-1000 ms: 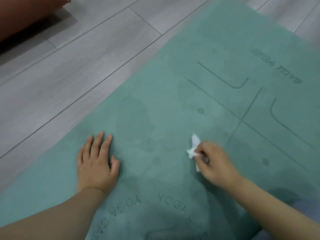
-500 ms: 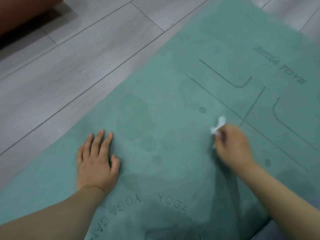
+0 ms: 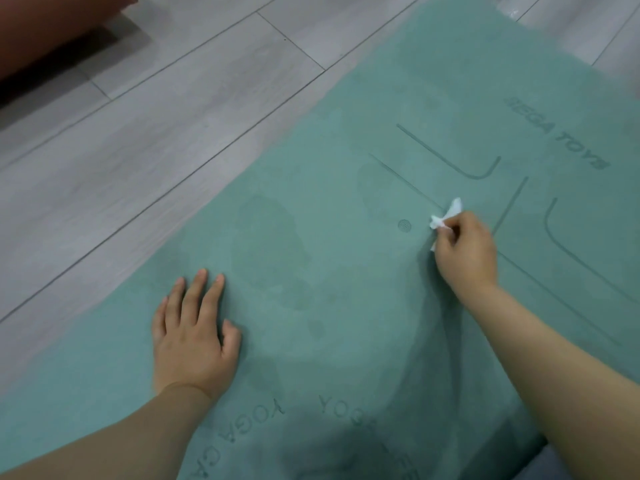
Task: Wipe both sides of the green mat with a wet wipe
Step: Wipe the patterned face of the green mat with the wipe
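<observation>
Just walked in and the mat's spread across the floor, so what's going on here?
A person is wiping the green mat, which lies flat on the grey wood floor. The right hand pinches a crumpled white wet wipe against the mat near its printed lines. The left hand rests flat on the mat. Darker patches show on the surface.

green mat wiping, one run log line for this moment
left hand flat on green mat | right hand pinches wet wipe on mat
</observation>
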Demonstrator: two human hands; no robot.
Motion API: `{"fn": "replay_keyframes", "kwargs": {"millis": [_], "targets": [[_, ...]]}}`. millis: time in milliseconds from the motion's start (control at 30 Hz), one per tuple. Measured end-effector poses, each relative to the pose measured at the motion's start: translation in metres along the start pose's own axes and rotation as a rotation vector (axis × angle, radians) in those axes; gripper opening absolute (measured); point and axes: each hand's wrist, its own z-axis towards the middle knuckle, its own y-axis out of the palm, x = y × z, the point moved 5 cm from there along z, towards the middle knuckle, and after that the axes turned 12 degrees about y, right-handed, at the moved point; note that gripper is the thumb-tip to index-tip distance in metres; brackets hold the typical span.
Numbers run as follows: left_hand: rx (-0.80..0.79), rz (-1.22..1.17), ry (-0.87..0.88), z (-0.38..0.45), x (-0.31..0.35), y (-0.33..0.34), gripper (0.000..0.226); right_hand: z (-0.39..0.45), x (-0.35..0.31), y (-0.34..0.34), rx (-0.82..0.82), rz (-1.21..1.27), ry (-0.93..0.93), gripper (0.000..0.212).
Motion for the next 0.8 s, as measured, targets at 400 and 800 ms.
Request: {"fn": "replay_keyframes", "kwargs": {"millis": [400,800], "targets": [[-0.004,0.002,0.003,0.001,-0.002,0.001,0.068,-0.065,-0.068,0.032,-0.297,-0.167,-1.037,0.011],[-0.009,0.012,0.001,0.002,0.001,-0.003,0.068,-0.242,-0.073,0.048,-0.672,-0.353,-1.480,0.007]]}}
